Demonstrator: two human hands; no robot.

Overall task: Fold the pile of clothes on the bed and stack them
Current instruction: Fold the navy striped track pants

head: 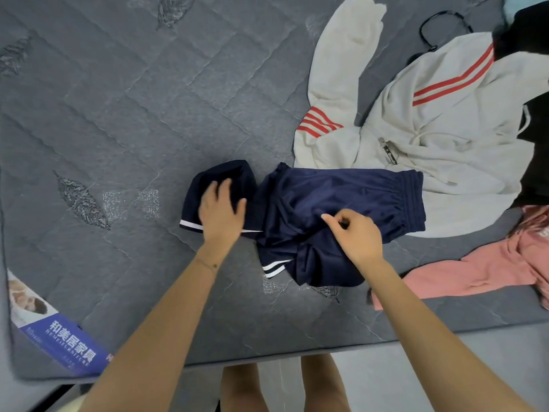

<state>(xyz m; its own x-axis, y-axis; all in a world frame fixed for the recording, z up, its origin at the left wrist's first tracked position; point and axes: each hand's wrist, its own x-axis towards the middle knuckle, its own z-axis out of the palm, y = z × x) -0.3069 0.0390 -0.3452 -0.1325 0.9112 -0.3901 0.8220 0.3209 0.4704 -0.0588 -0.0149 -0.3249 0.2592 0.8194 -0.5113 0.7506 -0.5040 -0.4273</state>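
**Navy shorts being handled on the bed**

In the head view, the navy shorts [326, 209] are lying crumpled on the grey quilted bed [118, 114], directly under both hands. The left hand [221, 209] is resting flat on the left leg of the shorts, and its fingers [225, 185] are lying straight and spread, pressing the cloth down without curling round it. A white stripe of the hem is showing just below this hand. The right hand [356, 236] is lying on the middle of the shorts, and its fingers [329, 217] are bending to pinch a small fold of the navy cloth against the thumb. The elastic waistband is lying to the right of these fingers.

Beyond the right fingers, a white hooded jacket [430, 120] with red stripes is spreading out, and the waistband is overlapping its lower edge. To the right of the right hand a pink garment [490, 269] is lying, apart from the shorts. A black garment [534, 162] is lying at the far right edge. A printed label [59, 337] is showing at the bed corner, well apart from the left fingers.
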